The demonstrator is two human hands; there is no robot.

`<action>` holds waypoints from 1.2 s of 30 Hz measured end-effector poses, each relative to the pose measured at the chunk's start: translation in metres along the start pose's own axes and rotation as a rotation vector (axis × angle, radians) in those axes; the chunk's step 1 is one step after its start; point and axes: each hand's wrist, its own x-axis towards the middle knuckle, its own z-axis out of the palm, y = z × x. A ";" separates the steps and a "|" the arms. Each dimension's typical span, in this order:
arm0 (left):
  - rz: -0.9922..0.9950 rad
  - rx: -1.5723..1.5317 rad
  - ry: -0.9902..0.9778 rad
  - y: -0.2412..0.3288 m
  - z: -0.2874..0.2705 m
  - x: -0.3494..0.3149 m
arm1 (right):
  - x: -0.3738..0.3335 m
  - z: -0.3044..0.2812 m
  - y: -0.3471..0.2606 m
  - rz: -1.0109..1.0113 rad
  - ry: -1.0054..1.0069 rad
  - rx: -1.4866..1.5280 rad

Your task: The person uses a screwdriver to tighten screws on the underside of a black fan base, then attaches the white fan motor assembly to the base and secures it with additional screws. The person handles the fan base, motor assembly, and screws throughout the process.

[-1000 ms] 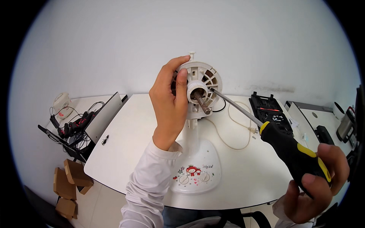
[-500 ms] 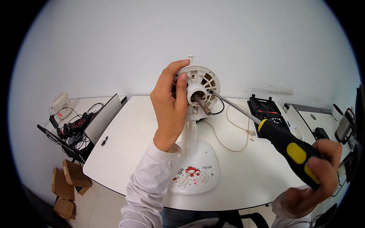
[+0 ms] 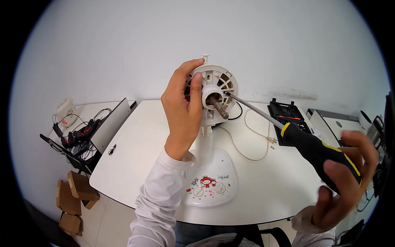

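A white table fan stands upright without blades or a front cage, its round slotted motor housing [image 3: 233, 82] turned toward me. From the housing's threaded collar sticks a brownish metal shaft [image 3: 220, 110]. My left hand [image 3: 181, 105] grips the housing's left side, thumb on its front and fingers at the top edge. In my right hand [image 3: 349, 173] is a large black-and-yellow screwdriver [image 3: 310, 150], held loosely by the handle with the fingers spread around it. The screwdriver's tip reaches into the housing right of the collar; the screw there is too small to make out.
The fan's base [image 3: 210, 195] rests on a white table [image 3: 263, 193]. Its cord and plug [image 3: 271, 140] lie to the right, near an open black tool case [image 3: 288, 117]. At left are a side table with tangled cables [image 3: 84, 133] and cardboard boxes [image 3: 68, 197] on the floor.
The screwdriver handle has turned, its yellow patches now facing up and right. My right fingers have loosened and shifted around it. My left hand keeps its hold on the housing.
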 end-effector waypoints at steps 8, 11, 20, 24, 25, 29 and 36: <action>0.002 0.040 -0.028 0.001 -0.007 0.002 | -0.005 -0.005 -0.017 0.059 -0.070 0.093; -0.011 0.003 -0.007 0.006 -0.007 -0.002 | -0.001 -0.007 -0.014 -0.017 -0.043 0.065; 0.498 0.349 -0.164 0.011 -0.023 -0.016 | -0.003 0.000 -0.005 0.002 -0.059 0.218; 0.528 0.298 -0.026 0.011 -0.014 -0.024 | -0.023 0.000 -0.008 0.180 -0.076 0.154; 0.523 0.246 0.041 0.013 -0.012 -0.027 | -0.029 0.000 -0.012 0.288 -0.058 0.125; 0.718 0.371 -0.151 0.056 -0.019 -0.063 | -0.031 -0.003 -0.010 0.216 -0.028 -0.150; 0.580 0.076 0.104 0.119 0.027 -0.075 | -0.021 -0.009 -0.005 0.110 -0.126 -0.022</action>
